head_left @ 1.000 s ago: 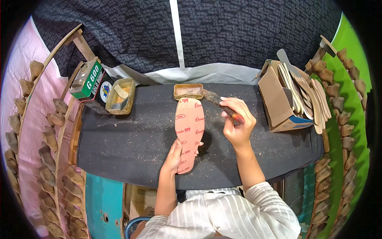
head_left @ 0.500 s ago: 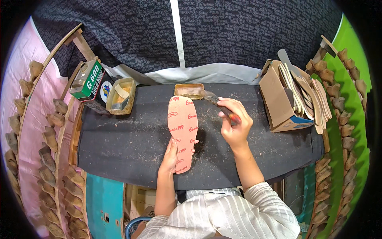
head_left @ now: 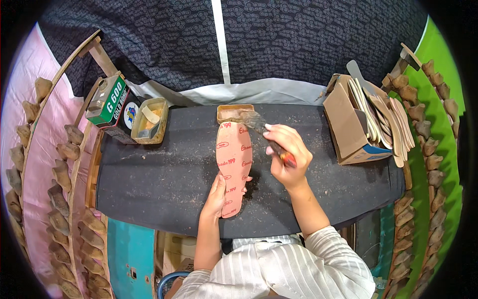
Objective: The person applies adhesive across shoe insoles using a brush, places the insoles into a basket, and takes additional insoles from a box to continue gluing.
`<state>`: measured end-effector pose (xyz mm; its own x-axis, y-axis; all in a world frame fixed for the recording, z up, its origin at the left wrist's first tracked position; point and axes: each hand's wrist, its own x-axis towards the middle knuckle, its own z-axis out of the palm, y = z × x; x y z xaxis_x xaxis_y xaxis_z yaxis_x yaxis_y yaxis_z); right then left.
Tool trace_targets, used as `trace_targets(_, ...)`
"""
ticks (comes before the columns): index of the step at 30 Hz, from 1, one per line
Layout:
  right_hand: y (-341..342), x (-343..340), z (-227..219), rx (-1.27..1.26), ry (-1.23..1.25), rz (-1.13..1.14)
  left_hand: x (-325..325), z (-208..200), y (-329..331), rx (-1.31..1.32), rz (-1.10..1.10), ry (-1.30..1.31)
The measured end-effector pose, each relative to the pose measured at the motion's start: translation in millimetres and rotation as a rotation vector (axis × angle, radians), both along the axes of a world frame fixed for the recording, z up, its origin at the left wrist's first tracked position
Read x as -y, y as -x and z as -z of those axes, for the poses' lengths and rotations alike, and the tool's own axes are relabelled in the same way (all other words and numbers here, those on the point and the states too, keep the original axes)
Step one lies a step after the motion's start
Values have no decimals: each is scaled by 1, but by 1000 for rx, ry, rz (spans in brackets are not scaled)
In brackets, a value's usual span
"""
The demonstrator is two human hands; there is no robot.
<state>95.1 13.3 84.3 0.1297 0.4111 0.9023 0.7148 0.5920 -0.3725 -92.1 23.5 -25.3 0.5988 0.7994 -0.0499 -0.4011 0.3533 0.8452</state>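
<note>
Red words and numerals repeat along the pink sole (head_left: pixel 234 159) — white letters and numerals mark the green tin (head_left: pixel 111 105).

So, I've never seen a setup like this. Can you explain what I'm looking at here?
No machine here: these are a person's bare hands, seen from above by a wide fisheye camera worn on the head, so straight edges bend. The left hand holds a pink insole; the right hand grips a brush, its bristles by a small tray. On the dark table, a tub sits beside a can at left; a box of flat, sole-shaped pieces stands at right.
</note>
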Motion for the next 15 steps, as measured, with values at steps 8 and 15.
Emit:
trace_targets(8,2,-3,10,26,165,10,-2,-6,-1,50,-59,-19)
trace_targets(15,13,4,-6,28,5,-103,-2,-5,-1,22,-65,2)
